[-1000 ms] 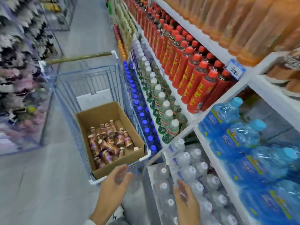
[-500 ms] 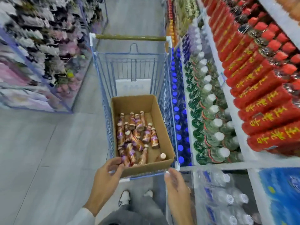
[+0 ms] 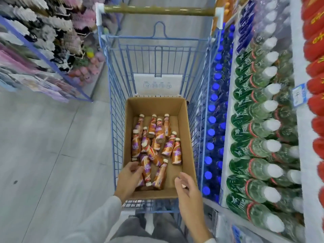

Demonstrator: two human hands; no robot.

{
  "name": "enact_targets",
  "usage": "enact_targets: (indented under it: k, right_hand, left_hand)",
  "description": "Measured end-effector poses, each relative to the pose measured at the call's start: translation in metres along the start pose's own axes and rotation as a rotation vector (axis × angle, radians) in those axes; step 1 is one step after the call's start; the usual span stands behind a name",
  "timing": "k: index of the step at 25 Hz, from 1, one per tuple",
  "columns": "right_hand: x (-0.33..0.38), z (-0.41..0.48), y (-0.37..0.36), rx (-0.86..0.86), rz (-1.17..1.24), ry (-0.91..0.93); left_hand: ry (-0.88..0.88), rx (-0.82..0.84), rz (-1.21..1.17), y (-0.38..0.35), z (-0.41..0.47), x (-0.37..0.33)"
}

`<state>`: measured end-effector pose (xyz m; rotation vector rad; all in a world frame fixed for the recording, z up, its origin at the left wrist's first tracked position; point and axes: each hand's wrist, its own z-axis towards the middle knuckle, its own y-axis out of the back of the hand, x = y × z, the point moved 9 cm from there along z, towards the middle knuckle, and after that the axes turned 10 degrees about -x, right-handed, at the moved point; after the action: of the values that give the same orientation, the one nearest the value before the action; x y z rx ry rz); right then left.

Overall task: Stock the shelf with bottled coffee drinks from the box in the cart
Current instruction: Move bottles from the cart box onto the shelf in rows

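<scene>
An open cardboard box [image 3: 188,130] sits in the blue wire cart [image 3: 115,106] in front of me. Several small coffee bottles [image 3: 160,132] with orange-and-purple labels and cream caps lie loose on its floor. My left hand [image 3: 128,180] reaches into the near left corner of the box, its fingertips touching the nearest bottles [image 3: 146,166]; it grips none that I can see. My right hand [image 3: 188,192] hovers over the box's near right corner with fingers relaxed and holds nothing. The shelf [image 3: 298,120] runs along the right.
The shelf's tiers hold blue-capped bottles [image 3: 213,120], green white-capped bottles [image 3: 259,128] and red-capped bottles [image 3: 315,85]. A rack of hanging goods [image 3: 43,50] stands at left across the grey aisle floor [image 3: 43,155]. The cart handle [image 3: 157,10] is at the far end.
My view swung from the shelf down onto the cart. Both hands moved forward over the box's near rim; the left one dipped inside among the bottles.
</scene>
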<state>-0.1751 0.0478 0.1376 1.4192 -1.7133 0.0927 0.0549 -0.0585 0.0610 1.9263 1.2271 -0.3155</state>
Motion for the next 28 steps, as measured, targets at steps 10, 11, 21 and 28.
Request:
enact_targets:
  k: [10,11,21,28]
  right_hand:
    - [-0.028,0.088,0.004,0.008,0.030,-0.210]
    - [-0.029,0.096,0.005,-0.001,0.016,-0.203]
    - [0.019,0.177,-0.057,0.158,-0.237,-0.020]
    - [0.014,0.294,-0.185,0.219,-0.135,-0.352]
  left_hand:
    - [0.441,-0.011,0.130,-0.164,0.134,0.038]
    - [0.471,-0.095,0.172,-0.168,0.139,0.040]
    - [0.331,-0.230,-0.129,-0.107,0.085,0.026]
    - [0.343,-0.270,-0.370,-0.023,0.026,0.035]
